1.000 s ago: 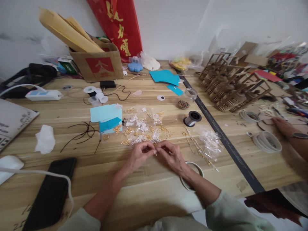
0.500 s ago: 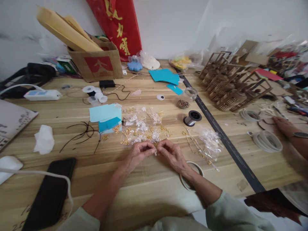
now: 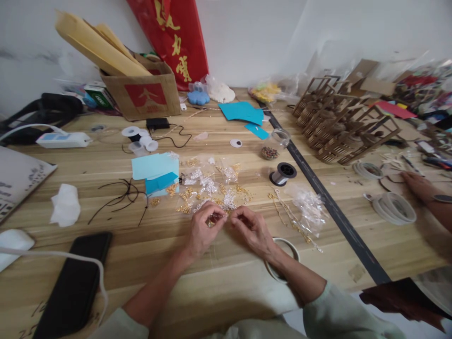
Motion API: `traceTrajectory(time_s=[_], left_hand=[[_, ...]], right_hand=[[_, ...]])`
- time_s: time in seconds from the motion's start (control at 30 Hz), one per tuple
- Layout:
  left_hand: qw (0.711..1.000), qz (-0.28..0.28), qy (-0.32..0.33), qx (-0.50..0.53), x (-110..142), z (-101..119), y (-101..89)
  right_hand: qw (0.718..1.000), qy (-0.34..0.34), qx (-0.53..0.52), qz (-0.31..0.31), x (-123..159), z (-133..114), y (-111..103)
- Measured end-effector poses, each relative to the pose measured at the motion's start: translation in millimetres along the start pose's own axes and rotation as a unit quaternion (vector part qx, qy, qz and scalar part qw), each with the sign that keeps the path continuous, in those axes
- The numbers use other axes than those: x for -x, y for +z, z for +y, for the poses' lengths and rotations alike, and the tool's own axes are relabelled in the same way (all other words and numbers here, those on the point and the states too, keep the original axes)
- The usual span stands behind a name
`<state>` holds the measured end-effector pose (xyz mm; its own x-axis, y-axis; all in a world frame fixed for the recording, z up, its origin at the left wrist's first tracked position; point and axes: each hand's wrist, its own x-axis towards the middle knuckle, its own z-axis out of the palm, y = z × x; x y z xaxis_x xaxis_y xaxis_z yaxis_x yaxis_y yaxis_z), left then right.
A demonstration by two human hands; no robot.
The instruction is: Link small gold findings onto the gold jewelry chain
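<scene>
My left hand (image 3: pixel 205 228) is closed in a pinch, thumb against forefinger, in front of the bead piles. Something small and shiny shows at its fingertips, too small to name. A thin pale thread (image 3: pixel 213 254) runs down beside this hand. My right hand (image 3: pixel 251 229) is also pinched, its fingertips a small gap from the left ones; what it holds, if anything, is hidden. Just beyond both hands lie silver beads (image 3: pixel 229 199) and gold beads (image 3: pixel 184 207), partly on clear plastic bags. Under my right forearm lies a pale ring-shaped roll (image 3: pixel 295 252).
A spool of wire (image 3: pixel 282 173), gold and silver chains (image 3: pixel 294 219) and a crumpled plastic bag (image 3: pixel 308 203) lie to the right. Black cords (image 3: pixel 123 197) and a phone (image 3: pixel 76 282) lie left. Another person's hand (image 3: pixel 418 186) rests at the far right.
The silvery piece that hung between my fingertips no longer shows there. My left hand has turned, its fingers more curled, and the fingertips of the two hands are slightly apart.
</scene>
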<state>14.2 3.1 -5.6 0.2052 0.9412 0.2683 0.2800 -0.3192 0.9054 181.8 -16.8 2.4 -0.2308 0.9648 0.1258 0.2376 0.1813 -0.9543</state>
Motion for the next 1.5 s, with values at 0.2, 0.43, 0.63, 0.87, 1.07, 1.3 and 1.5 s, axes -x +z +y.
traceTrajectory(time_s=[0.2, 0.43, 0.63, 0.87, 1.07, 1.3, 1.5], left_hand=[[0.998, 0.006, 0.006, -0.059, 5.0, 6.3, 1.4], [0.999, 0.015, -0.037, 0.005, 6.1, 2.8, 4.6], [0.995, -0.001, -0.049, 0.082, 3.6, 3.6, 4.4], [0.998, 0.004, 0.030, 0.064, 2.4, 3.9, 2.2], [0.986, 0.047, 0.156, -0.018, 0.2, 4.6, 1.6], [0.969, 0.077, 0.228, -0.051, 0.7, 1.3, 2.2], [0.965, 0.084, 0.241, -0.059, 0.3, 3.4, 1.9]], right_hand=[[0.998, 0.021, -0.046, -0.023, 0.3, -4.0, 0.1], [0.996, 0.029, -0.084, -0.031, -1.4, -4.1, 0.2], [0.995, 0.020, -0.090, -0.026, -2.2, -4.6, -0.9], [0.995, 0.001, -0.097, -0.019, -3.6, -6.1, -2.7], [0.993, 0.000, -0.115, -0.020, -5.2, -5.2, -3.3], [0.973, 0.065, -0.217, -0.052, -7.0, 2.6, -3.9], [0.963, 0.093, -0.246, -0.054, -8.4, 0.8, -4.2]])
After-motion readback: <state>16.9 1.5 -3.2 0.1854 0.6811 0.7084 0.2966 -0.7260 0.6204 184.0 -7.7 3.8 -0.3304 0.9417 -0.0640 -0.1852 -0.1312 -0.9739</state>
